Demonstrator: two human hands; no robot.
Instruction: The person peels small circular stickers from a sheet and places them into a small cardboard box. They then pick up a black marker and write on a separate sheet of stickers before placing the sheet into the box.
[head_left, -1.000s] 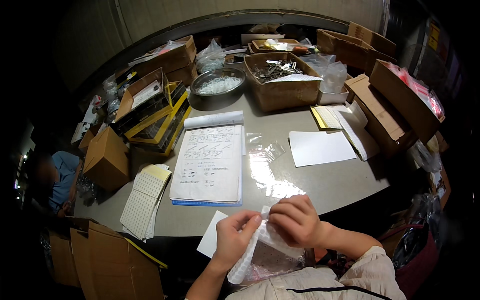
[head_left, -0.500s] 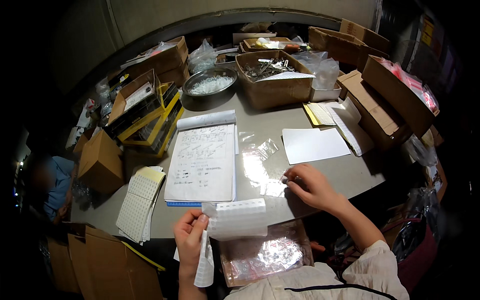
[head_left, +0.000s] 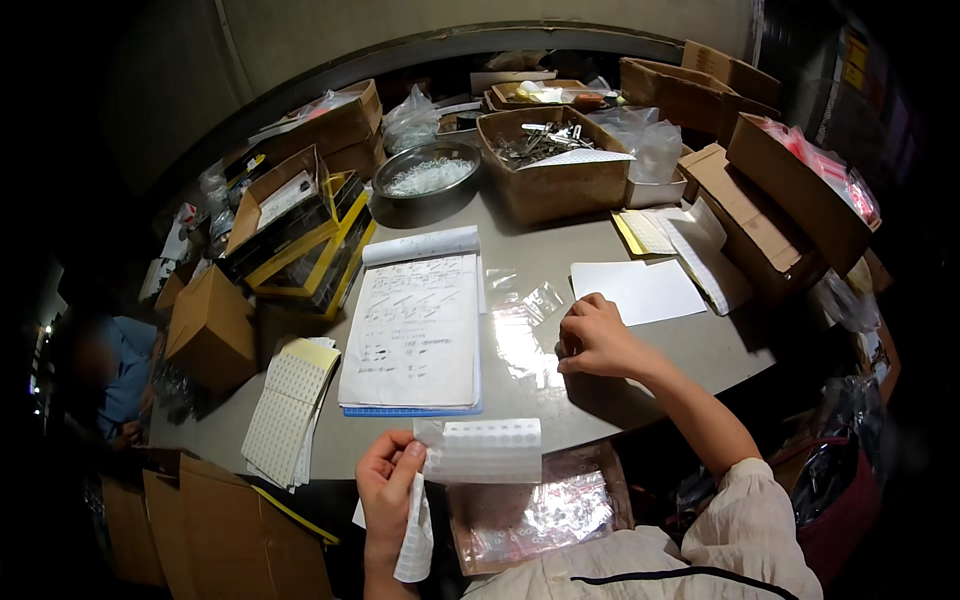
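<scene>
My left hand (head_left: pixel 388 475) pinches a white sheet of round stickers (head_left: pixel 490 450), held flat over the table's near edge. A peeled strip of its backing (head_left: pixel 414 535) hangs down below my fingers. My right hand (head_left: pixel 598 342) is bent with thumb and fingers together, just right of some small clear zip bags (head_left: pixel 520 340) on the table. Whatever it may hold is hidden behind the fingers. A white sheet of paper (head_left: pixel 640 290) lies just beyond this hand. To the left, an open handwritten notepad (head_left: pixel 410 330) rests on a blue-edged board.
In front of my body is a carton (head_left: pixel 545 515) of small filled bags. A metal bowl (head_left: pixel 425 170) of clear pieces and a box (head_left: pixel 560 180) of metal parts stand behind. Sticker sheets (head_left: pixel 290 405) lie left; boxes crowd both sides. A person in blue (head_left: pixel 130 370) sits far left.
My right hand has moved slightly up and away from me, with its fingers now more curled. The view has shifted a little. My left hand still holds the sticker sheet.
</scene>
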